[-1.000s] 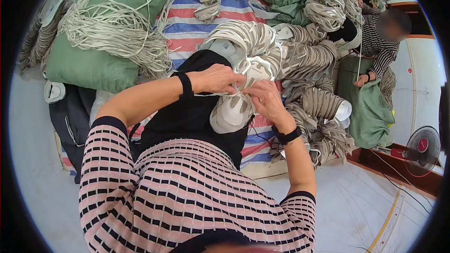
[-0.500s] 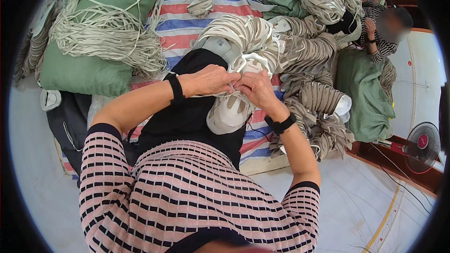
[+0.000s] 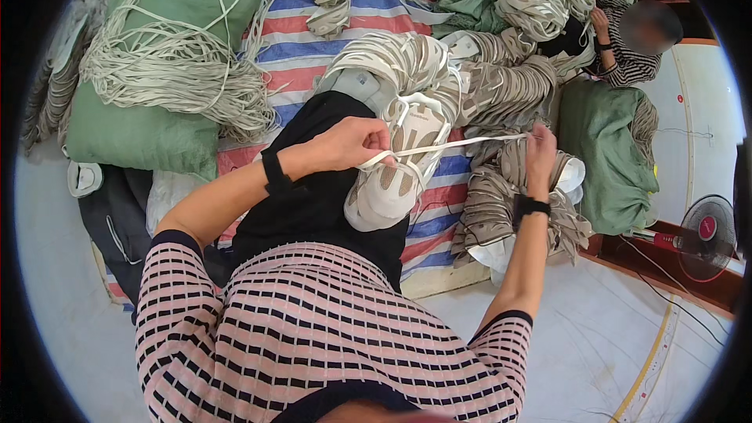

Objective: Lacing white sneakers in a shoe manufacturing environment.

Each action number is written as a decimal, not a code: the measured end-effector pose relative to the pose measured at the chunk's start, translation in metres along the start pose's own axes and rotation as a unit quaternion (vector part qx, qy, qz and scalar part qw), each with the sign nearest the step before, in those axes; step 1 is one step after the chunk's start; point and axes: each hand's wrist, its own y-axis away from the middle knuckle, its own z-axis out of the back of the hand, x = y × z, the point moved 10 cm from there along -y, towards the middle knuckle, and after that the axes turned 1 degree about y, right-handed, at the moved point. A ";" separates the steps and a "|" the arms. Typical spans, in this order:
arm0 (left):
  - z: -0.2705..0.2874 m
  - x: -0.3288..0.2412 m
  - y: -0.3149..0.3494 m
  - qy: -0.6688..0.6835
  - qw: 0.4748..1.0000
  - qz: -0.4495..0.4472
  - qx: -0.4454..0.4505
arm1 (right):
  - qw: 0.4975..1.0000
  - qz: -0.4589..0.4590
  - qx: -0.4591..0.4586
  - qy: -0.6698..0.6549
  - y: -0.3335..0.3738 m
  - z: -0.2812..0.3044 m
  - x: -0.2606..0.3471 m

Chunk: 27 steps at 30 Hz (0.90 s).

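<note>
A white and beige shoe upper lies across my black-clad leg, its toe toward me. From its eyelets a cream shoelace runs taut to the right. My right hand is closed on the far end of that lace, well away from the shoe. Over the shoe's left side, my left hand pinches the lace near the lower eyelets, where a short loop shows. Both wrists wear black bands. Just beyond the shoe, a curved row of nested shoe uppers rests on the striped sheet.
Cream laces lie heaped over a green sack at left. More stacked uppers and another green sack stand at right, with a fan beyond. Co-workers sit at far right. A striped sheet lies underneath.
My right hand has moved from the shoe out to the right, drawing the lace straight. My left hand has shifted slightly left and down, still near the eyelets.
</note>
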 end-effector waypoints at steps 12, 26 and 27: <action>-0.018 0.028 0.024 0.065 0.975 0.198 0.075 | 0.881 0.414 0.230 -0.021 0.088 -0.053 0.263; 0.019 -0.074 0.020 -0.269 0.926 -0.182 -0.194 | 0.874 0.410 0.118 0.233 0.012 -0.027 0.180; 0.023 -0.068 0.021 -0.229 0.934 -0.169 -0.215 | 0.887 0.380 0.121 0.234 -0.002 -0.023 0.164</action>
